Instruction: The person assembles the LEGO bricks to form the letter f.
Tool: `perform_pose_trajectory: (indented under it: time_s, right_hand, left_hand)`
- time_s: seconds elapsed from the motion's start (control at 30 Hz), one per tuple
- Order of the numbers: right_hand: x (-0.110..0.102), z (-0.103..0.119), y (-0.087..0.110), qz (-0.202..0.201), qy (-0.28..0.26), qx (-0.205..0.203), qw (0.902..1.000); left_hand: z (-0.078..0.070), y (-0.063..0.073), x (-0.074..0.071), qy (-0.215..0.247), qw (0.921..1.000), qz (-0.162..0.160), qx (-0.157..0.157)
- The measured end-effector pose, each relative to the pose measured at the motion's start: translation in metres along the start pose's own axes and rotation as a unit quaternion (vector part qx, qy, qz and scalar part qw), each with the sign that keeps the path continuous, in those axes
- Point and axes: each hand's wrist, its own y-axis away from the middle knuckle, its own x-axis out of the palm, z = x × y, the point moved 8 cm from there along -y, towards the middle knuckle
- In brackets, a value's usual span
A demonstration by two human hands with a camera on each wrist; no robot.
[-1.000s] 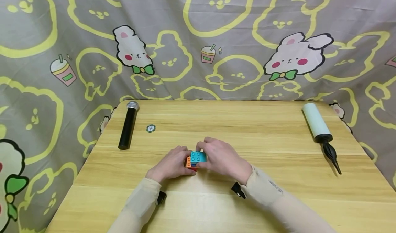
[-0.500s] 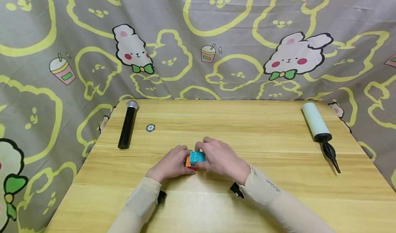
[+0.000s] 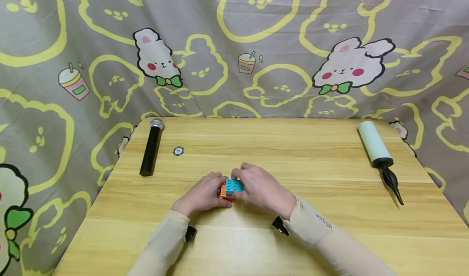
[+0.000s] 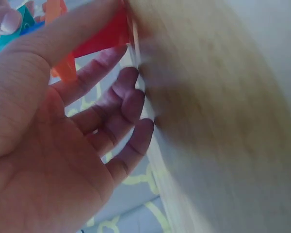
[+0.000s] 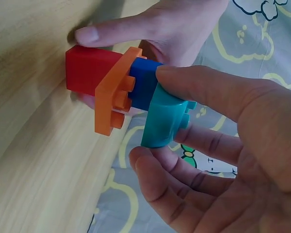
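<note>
A small stack of toy building bricks stands on the table, seen side-on in the right wrist view. At its base is a red brick (image 5: 87, 70), with a flat orange brick (image 5: 105, 107) above it. A blue brick (image 5: 143, 85) follows, topped by a teal brick (image 5: 162, 119) with a curved side that overhangs the blue one. My left hand (image 3: 203, 192) grips the stack low down, thumb along the red brick. My right hand (image 3: 261, 184) pinches the teal brick between thumb and fingers. Part of the stack is hidden behind the fingers in the head view.
On the wooden table (image 3: 234, 243), a black microphone (image 3: 152, 150) lies at the far left beside a round chip (image 3: 178, 151). A pale hand pump (image 3: 375, 143) with a black nozzle lies at the right. A patterned curtain (image 3: 227, 97) hangs behind the table's back edge.
Both hands keep their hold and stay almost in place. In the head view, less dark blue shows under the teal brick than one second ago.
</note>
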Motion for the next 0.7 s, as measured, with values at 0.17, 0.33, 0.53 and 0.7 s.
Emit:
perform_pose_trajectory:
  time_s: [0.17,0.33,0.53,0.7]
  right_hand:
    - [0.0,0.0,0.001,-0.012,0.005,-0.004,0.9999]
    - [-0.002,-0.001,0.003,-0.026,0.007,-0.006,0.9996]
    - [-0.007,0.0,0.007,-0.065,0.04,-0.023,0.9968]
    - [-0.006,0.007,0.02,-0.102,0.071,-0.107,0.9865]
  left_hand:
    - [-0.003,0.003,-0.002,0.078,0.9969,0.001,0.007]
    - [-0.008,0.004,-0.01,0.097,0.9949,-0.021,0.017]
    - [-0.002,0.005,-0.011,0.117,0.993,-0.014,-0.002]
    - [0.004,0.007,-0.009,0.162,0.9866,-0.001,-0.022]
